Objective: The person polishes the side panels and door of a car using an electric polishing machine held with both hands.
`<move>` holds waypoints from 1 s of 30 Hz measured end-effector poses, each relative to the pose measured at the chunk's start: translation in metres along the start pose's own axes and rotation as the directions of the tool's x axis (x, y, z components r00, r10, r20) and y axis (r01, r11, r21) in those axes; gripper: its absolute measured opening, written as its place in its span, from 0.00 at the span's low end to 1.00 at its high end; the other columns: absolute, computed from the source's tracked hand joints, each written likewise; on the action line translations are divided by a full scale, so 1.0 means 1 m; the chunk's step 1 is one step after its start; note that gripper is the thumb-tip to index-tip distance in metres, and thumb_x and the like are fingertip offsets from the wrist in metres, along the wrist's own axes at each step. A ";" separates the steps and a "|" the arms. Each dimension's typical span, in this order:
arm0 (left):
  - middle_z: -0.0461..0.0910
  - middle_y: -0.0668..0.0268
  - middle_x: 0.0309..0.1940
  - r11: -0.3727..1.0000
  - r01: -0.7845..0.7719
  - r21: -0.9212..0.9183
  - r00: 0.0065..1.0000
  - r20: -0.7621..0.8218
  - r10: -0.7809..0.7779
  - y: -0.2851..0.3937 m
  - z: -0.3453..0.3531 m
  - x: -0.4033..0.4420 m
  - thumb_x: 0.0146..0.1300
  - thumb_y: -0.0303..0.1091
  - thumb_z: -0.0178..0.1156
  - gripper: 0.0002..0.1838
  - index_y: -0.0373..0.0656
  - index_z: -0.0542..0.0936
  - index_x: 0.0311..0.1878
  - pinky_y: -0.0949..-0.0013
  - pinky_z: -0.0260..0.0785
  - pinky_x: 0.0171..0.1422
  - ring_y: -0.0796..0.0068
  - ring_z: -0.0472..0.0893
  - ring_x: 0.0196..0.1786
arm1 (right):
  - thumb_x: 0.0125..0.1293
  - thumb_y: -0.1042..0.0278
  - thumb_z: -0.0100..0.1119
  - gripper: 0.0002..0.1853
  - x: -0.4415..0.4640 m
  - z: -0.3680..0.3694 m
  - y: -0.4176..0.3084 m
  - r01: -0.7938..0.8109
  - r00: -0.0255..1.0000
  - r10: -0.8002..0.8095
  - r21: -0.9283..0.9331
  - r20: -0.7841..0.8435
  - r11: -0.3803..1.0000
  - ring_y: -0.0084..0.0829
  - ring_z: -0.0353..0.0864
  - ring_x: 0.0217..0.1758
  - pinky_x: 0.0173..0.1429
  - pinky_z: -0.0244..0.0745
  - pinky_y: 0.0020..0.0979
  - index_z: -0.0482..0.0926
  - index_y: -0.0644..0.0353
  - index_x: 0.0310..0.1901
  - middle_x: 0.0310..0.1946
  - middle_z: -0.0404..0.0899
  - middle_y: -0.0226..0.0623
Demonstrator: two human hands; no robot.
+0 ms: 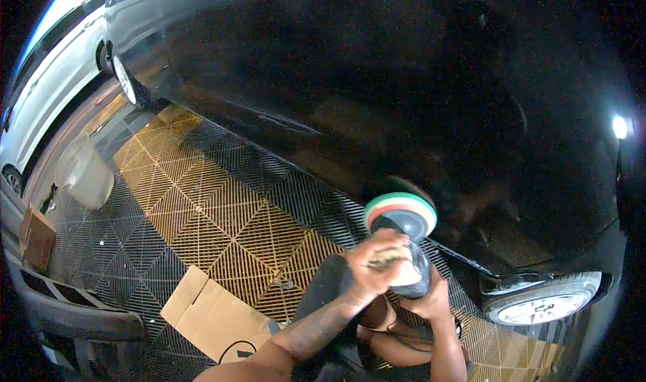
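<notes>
On my head feed, the car polisher point(420, 268) sits at four o'clock of centre, low beside the black car point(323, 66) that fills the view from eleven round to three; its buffing pad point(431, 215), banded green, white and orange, meets the lower side panel or stands so near that I see no gap; whether it is spinning I cannot tell. The left hand point(380, 264) is wrapped over the polisher's body just behind the pad; the right hand point(431, 298), toward five o'clock, grips the same body farther back; neither is free.

I judge the polishing to be under way rather than finished, since the tool is held up to the panel; how much is done or left I cannot say, the bodywork being too dark and grainy to show worked from unworked paint; a pale streak point(282, 121) at eleven may be reflection or residue.

I can read no brand or writing; the car wheel point(545, 307) at four has dark marks at its hub, too small to make out; the flattened cardboard point(215, 318) at seven bears a black mark I cannot decipher; the pale bucket point(91, 173) at nine and the white vehicle point(57, 93) toward ten show me no legible lettering.
</notes>
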State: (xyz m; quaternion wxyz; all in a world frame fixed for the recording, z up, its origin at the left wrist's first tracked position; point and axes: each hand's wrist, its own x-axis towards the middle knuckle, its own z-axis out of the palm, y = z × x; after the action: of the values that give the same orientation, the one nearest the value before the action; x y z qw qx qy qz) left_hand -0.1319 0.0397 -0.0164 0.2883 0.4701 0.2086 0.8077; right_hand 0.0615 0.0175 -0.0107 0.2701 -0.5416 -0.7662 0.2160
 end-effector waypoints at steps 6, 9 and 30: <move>0.84 0.48 0.43 0.992 -0.112 0.058 0.950 -0.286 0.124 0.012 -0.120 0.079 0.61 0.27 0.60 0.13 0.31 0.77 0.48 0.51 0.76 0.62 0.56 0.85 0.48 | 0.34 0.58 0.81 0.40 0.091 0.064 -0.098 0.198 0.977 -0.186 -0.105 0.106 0.975 0.58 0.84 0.45 0.52 0.82 0.49 0.75 0.67 0.51 0.41 0.82 0.58; 0.84 0.50 0.44 0.968 -0.211 0.136 0.937 -0.254 0.240 0.022 -0.172 0.121 0.69 0.39 0.61 0.18 0.32 0.76 0.51 0.53 0.74 0.65 0.58 0.84 0.50 | 0.36 0.58 0.81 0.40 0.125 0.094 -0.135 0.236 0.970 -0.227 -0.104 0.091 0.966 0.57 0.84 0.47 0.55 0.81 0.48 0.74 0.66 0.53 0.43 0.82 0.55; 0.88 0.61 0.46 0.937 -0.317 -0.144 0.793 0.503 0.345 0.070 0.099 0.094 0.52 0.38 0.79 0.22 0.43 0.84 0.49 0.54 0.77 0.59 0.57 0.87 0.51 | 0.38 0.70 0.79 0.37 0.004 -0.015 -0.045 0.141 0.937 0.092 0.607 -0.336 0.782 0.33 0.82 0.50 0.58 0.79 0.39 0.76 0.65 0.55 0.47 0.83 0.37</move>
State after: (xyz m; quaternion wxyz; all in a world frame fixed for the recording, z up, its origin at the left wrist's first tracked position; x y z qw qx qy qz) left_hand -0.1001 0.0566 0.1328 0.2003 0.6922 0.0161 0.6931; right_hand 0.0381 0.0074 0.0291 0.5670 -0.4411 -0.5989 0.3539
